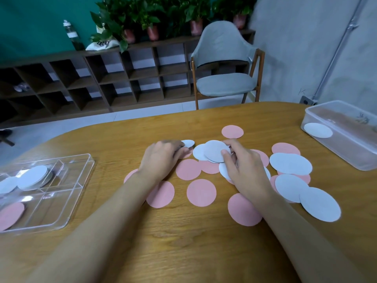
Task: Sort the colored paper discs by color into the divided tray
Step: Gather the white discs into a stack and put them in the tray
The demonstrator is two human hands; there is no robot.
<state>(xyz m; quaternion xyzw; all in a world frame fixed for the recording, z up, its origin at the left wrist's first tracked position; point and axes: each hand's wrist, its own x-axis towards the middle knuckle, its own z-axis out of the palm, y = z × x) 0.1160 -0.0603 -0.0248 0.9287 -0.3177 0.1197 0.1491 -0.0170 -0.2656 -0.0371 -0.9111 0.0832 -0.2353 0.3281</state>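
Pink discs [201, 192] and white discs [290, 163] lie scattered across the middle of the wooden table [183, 242]. My right hand [242, 166] pinches a small stack of white discs [216, 151] between thumb and fingers. My left hand [163, 158] rests knuckles-up on the table, its fingertips on a white disc [188, 143] that pokes out beyond them. The clear divided tray [67, 193] sits at the left edge; its far compartment holds white discs [32, 177] and its near one a pink disc [10, 215].
A clear plastic box [346, 144] with one white disc [318, 130] inside stands at the table's right end. Beyond the far edge are a grey chair [224, 64] and a low wooden shelf [102, 78] topped with potted plants.
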